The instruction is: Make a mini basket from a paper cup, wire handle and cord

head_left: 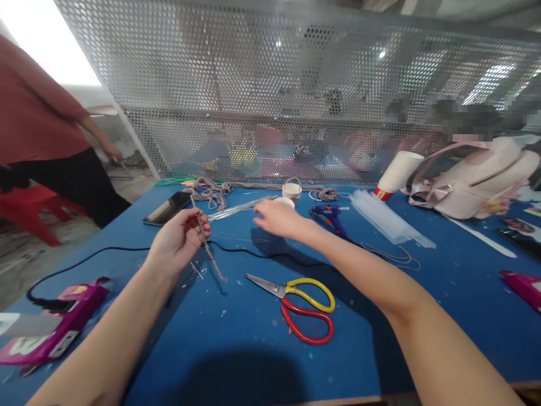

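Observation:
My left hand (180, 234) is closed around a thin grey-brown cord-wrapped rod (210, 254), which slants down toward the table. My right hand (276, 218) hovers over the table with its fingers partly bent and apart; no object shows in them. Close to its fingertips lies a bundle of thin shiny wires (236, 210). Behind that hand a white paper cup (288, 201) is partly hidden, and a small cup with a cord handle (291, 190) stands just beyond. Scissors (274, 290) with one yellow and one red handle lie nearer to me, blades partly open.
Around the blue table (253, 349) lie a phone (168, 207), grey cord (209, 192), a blue glue gun (332, 217), clear plastic strips (382, 220), stacked paper cups (399, 172) and a pink bag (469, 180). A black cable (270, 255) crosses from a magenta power strip (70, 316). A perforated metal screen (270, 113) stands behind.

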Motion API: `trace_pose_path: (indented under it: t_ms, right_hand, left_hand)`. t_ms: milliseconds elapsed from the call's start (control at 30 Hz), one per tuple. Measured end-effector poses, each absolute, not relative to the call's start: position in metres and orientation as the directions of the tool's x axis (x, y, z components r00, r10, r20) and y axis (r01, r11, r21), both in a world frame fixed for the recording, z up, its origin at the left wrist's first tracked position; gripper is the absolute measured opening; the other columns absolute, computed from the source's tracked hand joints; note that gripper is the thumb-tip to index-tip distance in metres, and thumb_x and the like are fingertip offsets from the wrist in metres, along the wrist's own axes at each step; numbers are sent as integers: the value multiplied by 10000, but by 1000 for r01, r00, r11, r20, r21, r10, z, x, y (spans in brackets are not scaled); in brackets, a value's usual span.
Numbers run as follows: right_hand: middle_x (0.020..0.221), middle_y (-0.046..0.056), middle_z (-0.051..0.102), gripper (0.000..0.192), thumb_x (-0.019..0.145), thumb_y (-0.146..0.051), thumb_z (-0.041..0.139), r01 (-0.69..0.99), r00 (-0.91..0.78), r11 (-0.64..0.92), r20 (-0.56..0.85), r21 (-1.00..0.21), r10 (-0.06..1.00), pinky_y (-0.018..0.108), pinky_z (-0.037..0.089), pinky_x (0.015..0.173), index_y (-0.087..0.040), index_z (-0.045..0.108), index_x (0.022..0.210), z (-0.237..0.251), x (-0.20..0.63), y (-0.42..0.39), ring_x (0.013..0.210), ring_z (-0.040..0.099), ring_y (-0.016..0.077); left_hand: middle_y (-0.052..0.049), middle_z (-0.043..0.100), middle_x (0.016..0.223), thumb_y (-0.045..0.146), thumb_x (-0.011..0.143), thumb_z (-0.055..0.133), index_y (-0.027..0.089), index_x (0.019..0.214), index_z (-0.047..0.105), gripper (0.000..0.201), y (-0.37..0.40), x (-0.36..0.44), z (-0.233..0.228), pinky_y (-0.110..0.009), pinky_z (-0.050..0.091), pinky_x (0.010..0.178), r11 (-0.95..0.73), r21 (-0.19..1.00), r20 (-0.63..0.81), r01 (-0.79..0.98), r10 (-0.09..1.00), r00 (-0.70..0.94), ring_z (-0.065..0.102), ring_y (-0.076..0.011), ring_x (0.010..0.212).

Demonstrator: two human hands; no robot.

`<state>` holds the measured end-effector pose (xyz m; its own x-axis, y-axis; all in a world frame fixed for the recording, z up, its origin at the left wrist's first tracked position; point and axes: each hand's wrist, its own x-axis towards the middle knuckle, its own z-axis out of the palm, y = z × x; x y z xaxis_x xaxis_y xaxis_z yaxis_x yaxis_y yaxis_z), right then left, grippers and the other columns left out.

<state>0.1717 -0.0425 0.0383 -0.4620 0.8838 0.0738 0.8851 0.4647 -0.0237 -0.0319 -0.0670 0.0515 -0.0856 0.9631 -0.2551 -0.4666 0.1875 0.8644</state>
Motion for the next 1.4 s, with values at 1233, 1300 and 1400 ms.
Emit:
trace_pose_path:
  t_ms: [1233, 1300, 1400]
  right_hand:
    - [1048, 139, 607, 180, 884, -108, 434, 826, -414, 521, 396, -214, 820, 326, 465, 844, -116, 579, 990, -8, 273, -122, 985, 579, 208]
    - [977, 128, 620, 153, 883, -107, 436, 777, -415, 571, 467, -264, 781, 324, 463, 828, -125, 578, 939, -7, 269, -126, 931, 583, 200]
    - [911, 93, 626, 113, 884, -129, 465, 667, -429, 645, 516, -372, 741, 287, 464, 777, -142, 572, 918, 1, 259, -141, 851, 582, 170]
  left_hand:
    - [-35, 575, 531, 4, 761, 468, 115, 543, 614, 285, -95, 20, 44, -188, 546, 482, 185, 885, -221, -427, 975, -36, 583, -105, 495]
    - [-36, 580, 538, 7, 766, 463, 115, 553, 618, 285, -99, 19, 48, -183, 547, 482, 162, 876, -203, -455, 978, -42, 584, -106, 504]
    - [-27, 578, 539, 24, 783, 451, 118, 569, 613, 284, -100, 15, 56, -164, 538, 478, 118, 863, -176, -491, 982, -73, 574, -96, 504]
